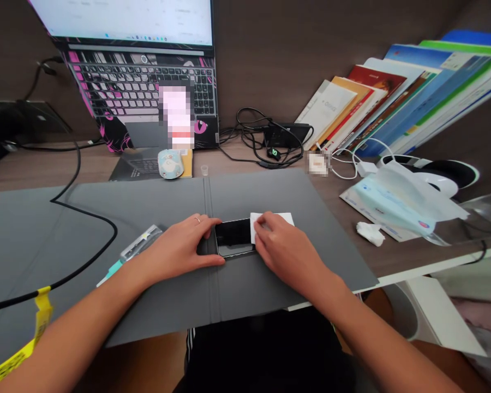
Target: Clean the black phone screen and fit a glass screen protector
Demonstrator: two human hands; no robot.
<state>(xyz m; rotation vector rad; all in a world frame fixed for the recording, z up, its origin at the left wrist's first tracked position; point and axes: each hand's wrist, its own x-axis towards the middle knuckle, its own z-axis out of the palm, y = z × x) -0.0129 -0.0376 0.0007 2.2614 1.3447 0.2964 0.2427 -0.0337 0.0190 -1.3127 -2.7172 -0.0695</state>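
Note:
A black-screened smartphone (234, 236) lies flat on the grey desk mat (253, 191). My left hand (184, 245) grips its left end, thumb at the near corner and index finger at the far corner. In my right hand (276, 240) a folded white tissue (285, 218) is pinched, resting over the phone's right part, which it hides. Beside my left forearm lies a clear container with a teal end (139, 244), partly covered by the arm.
A laptop (147, 82) stands at the back, with a light-blue mouse (171, 164) before it. Tangled black cables (270, 142) lie behind the mat. At right are leaning books (393, 98), a tissue pack (393, 204), headphones (445, 172) and a crumpled tissue (370, 233). A black cable (102, 262) crosses the mat's left side.

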